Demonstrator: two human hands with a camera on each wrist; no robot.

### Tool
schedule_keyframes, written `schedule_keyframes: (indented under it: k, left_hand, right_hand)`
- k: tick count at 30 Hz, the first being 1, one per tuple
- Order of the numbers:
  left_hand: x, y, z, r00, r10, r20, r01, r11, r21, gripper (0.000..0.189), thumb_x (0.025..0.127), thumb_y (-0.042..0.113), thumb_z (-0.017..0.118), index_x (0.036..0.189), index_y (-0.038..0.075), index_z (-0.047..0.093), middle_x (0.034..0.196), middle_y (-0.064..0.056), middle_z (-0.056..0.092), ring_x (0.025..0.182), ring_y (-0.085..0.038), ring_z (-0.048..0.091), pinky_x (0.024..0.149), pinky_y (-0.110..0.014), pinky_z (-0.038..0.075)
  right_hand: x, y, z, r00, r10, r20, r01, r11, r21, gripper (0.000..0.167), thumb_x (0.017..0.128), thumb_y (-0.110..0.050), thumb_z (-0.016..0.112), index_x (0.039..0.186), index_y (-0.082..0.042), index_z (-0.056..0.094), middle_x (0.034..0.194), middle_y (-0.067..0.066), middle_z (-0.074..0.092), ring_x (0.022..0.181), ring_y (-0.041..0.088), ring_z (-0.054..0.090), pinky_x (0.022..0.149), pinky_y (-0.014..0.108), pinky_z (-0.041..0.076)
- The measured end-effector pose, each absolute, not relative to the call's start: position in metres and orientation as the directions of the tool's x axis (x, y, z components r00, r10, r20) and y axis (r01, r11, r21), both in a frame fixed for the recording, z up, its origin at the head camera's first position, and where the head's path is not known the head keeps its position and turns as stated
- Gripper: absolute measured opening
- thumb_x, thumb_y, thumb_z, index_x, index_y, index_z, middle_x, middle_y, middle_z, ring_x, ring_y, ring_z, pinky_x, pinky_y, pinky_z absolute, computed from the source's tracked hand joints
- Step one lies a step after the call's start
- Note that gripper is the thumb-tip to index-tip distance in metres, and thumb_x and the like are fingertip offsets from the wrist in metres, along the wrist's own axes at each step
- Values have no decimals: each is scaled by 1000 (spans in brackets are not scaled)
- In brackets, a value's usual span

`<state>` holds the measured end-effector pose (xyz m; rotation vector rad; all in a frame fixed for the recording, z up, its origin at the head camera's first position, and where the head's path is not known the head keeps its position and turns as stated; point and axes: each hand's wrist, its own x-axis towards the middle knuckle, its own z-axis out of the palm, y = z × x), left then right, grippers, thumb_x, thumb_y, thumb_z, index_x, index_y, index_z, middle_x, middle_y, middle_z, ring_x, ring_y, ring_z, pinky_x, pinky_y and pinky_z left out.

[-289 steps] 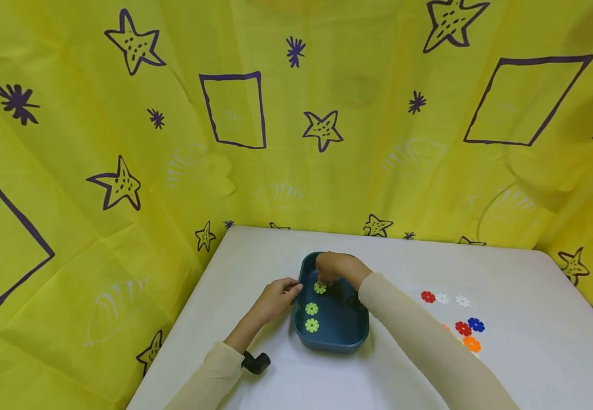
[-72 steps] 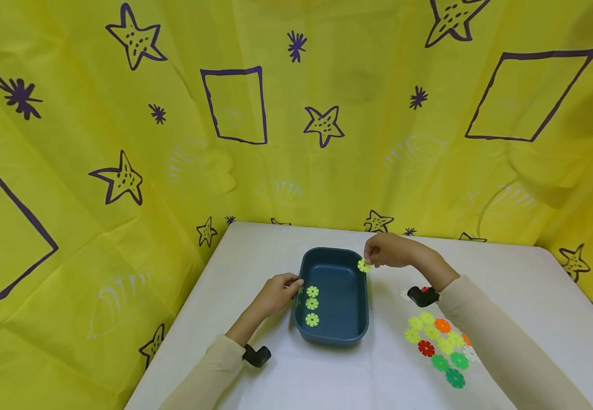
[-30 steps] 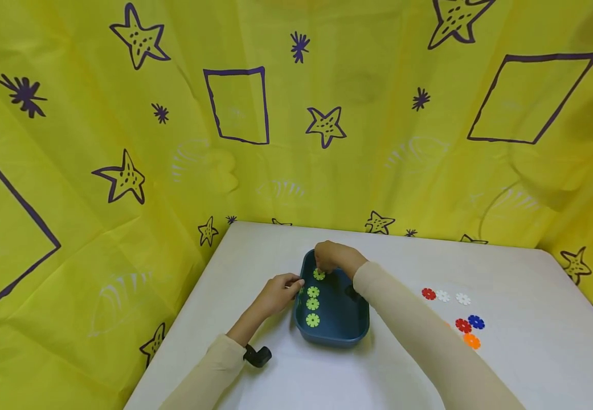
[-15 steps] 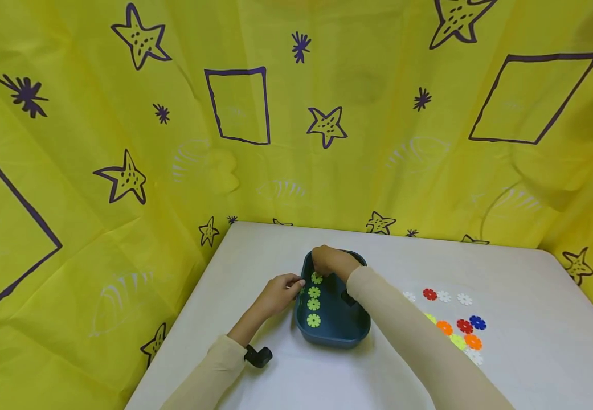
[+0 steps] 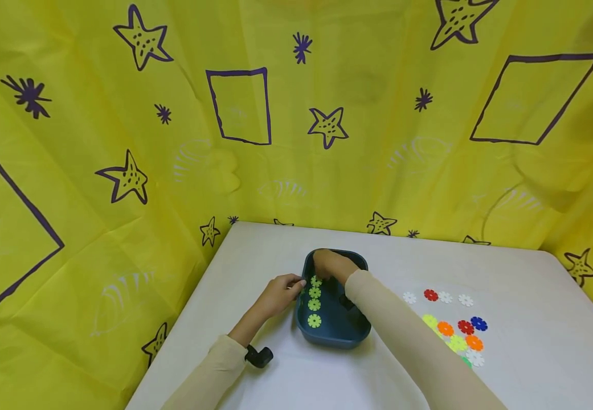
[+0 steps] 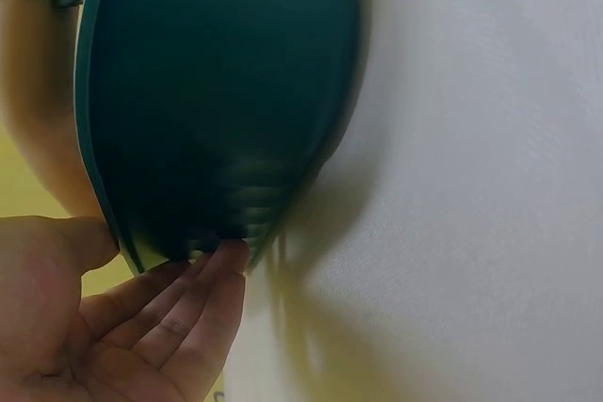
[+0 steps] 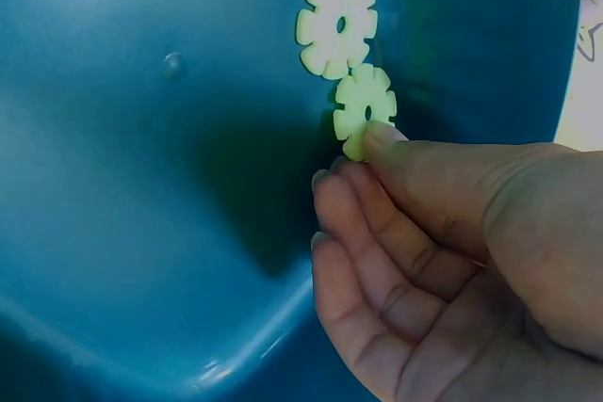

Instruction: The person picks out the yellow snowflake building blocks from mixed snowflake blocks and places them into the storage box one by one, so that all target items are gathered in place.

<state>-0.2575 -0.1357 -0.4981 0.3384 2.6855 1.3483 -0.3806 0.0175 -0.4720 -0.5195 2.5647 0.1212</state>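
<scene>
A dark teal tub (image 5: pixel 334 327) stands on the white table. My left hand (image 5: pixel 277 294) pinches its left rim, thumb on one side and fingers on the other, as the left wrist view shows. Inside the tub, my right hand (image 5: pixel 331 265) pinches a yellow-green snowflake disc (image 7: pixel 366 99) between thumb and fingertips. That disc's far edge meets or nearly meets another yellow-green disc (image 7: pixel 336 25) in the right wrist view. In the head view, the discs form a row along the tub's left side, the nearest disc (image 5: pixel 314 321) set slightly apart.
Right of the tub lie loose snowflake discs: a red disc (image 5: pixel 465 327), a blue disc (image 5: pixel 479 323), an orange disc (image 5: pixel 474 343), a white disc (image 5: pixel 465 300) and several others. My right sleeve (image 5: pixel 409 336) covers part of them. A yellow patterned curtain (image 5: pixel 286 171) rises behind the table.
My right hand brought a yellow-green disc from over the tub's right rim to the row's far end, then drew it nearer the other discs. The left hand stayed at the rim.
</scene>
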Motion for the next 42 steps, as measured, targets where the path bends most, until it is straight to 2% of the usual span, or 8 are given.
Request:
schedule_keyframes:
  k: [5, 8, 16, 22, 25, 29, 34, 42]
  left_hand:
    - [-258, -136, -499, -969, 248, -4, 145, 581, 801, 40, 111, 32, 56, 129, -1, 69, 122, -17, 74, 103, -27, 74, 87, -42, 62]
    - [-259, -137, -499, -969, 248, -5, 145, 581, 801, 40, 111, 32, 57, 129, -1, 69, 122, -17, 74, 102, -26, 74, 87, -41, 62]
    - [-259, -137, -499, -968, 251, -17, 138, 584, 800, 41, 111, 32, 56, 132, 0, 68, 124, -16, 73, 104, -26, 74, 88, -40, 62]
    - [-259, -137, -499, -967, 254, -10, 145, 585, 798, 41, 111, 33, 56, 131, 0, 69, 124, -16, 73, 104, -26, 74, 88, -41, 62]
    - [-258, -137, -499, -967, 255, -4, 150, 580, 801, 41, 111, 33, 56, 130, 0, 69, 123, -16, 74, 103, -26, 74, 88, -41, 62]
    - [-259, -138, -498, -967, 254, -3, 149, 577, 803, 40, 111, 32, 56, 129, -1, 69, 122, -16, 74, 104, -26, 74, 88, -41, 63]
    - [-260, -138, -498, -969, 247, -6, 143, 579, 802, 39, 111, 32, 56, 130, 0, 69, 122, -15, 74, 106, -26, 73, 89, -40, 63]
    - [-259, -137, -497, -969, 245, -13, 137, 585, 799, 37, 111, 29, 56, 129, -1, 69, 121, -16, 74, 103, -26, 73, 87, -41, 63]
  right_hand:
    - [-376, 21, -471, -795, -355, -492, -384, 922, -45, 26, 102, -16, 70, 80, -2, 68, 66, 2, 55, 60, 13, 49, 59, 24, 40]
    - [-370, 21, -467, -807, -348, -477, -367, 928, -57, 28, 102, -17, 71, 78, -3, 66, 65, 1, 55, 61, 14, 50, 60, 25, 41]
    - [-362, 24, -462, -804, -380, -457, -379, 920, -99, 18, 102, -15, 72, 89, -3, 71, 70, 0, 57, 64, 13, 53, 61, 24, 43]
    - [-360, 26, -462, -819, -379, -431, -353, 925, -143, 17, 100, -13, 74, 87, -3, 72, 69, 1, 60, 62, 13, 54, 60, 25, 43]
    - [-359, 29, -458, -806, -409, -428, -385, 911, -146, 18, 100, -14, 73, 86, -4, 73, 72, 2, 63, 65, 15, 55, 62, 26, 45]
    - [-360, 36, -450, -786, -462, -411, -440, 885, -153, 19, 101, -15, 71, 85, -5, 76, 76, 3, 69, 68, 16, 60, 65, 27, 51]
    - [-356, 50, -432, -807, -466, -364, -419, 885, -203, 14, 100, -16, 73, 91, -5, 77, 83, 4, 71, 76, 17, 65, 74, 31, 58]
    - [-346, 93, -403, -814, -523, -254, -436, 838, -328, 13, 99, -17, 76, 90, -8, 72, 85, 4, 68, 76, 17, 62, 70, 31, 53]
